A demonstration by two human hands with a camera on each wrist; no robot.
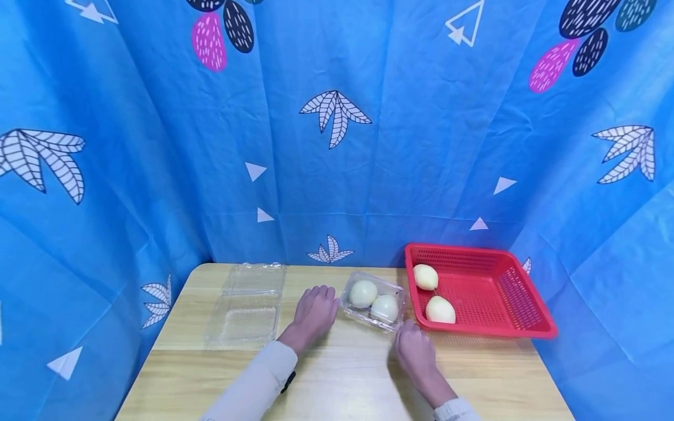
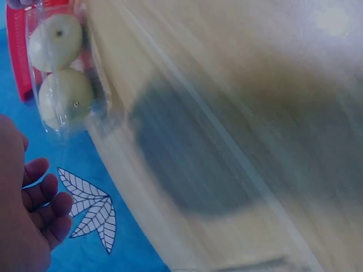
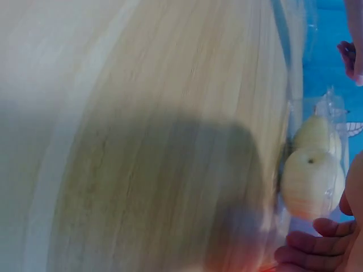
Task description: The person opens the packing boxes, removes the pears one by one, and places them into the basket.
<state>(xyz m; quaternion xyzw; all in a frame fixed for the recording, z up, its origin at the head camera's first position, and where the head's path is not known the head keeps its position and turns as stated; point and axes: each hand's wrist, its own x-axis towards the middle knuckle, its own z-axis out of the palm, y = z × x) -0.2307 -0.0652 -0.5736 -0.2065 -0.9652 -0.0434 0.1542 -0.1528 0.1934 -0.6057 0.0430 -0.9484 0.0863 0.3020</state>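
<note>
A closed clear plastic clamshell box (image 1: 348, 311) with two pale pears (image 1: 364, 293) inside lies at an angle on the table. My left hand (image 1: 317, 308) is at the box's left side; in the left wrist view its fingers (image 2: 44, 195) are loosely bent, apart from the box and holding nothing. Close to the box's near right corner is my right hand (image 1: 415, 349). Its fingers (image 3: 315, 249) are loosely bent beside the box end in the right wrist view; whether they touch the plastic I cannot tell.
A red plastic basket (image 1: 481, 333) stands on the right with two pears (image 1: 440, 310) along its left side. Another clear box (image 1: 247, 318) lies unfolded on the left of the wooden table (image 1: 347, 386). Blue patterned curtain (image 1: 337, 187) surrounds the back and sides.
</note>
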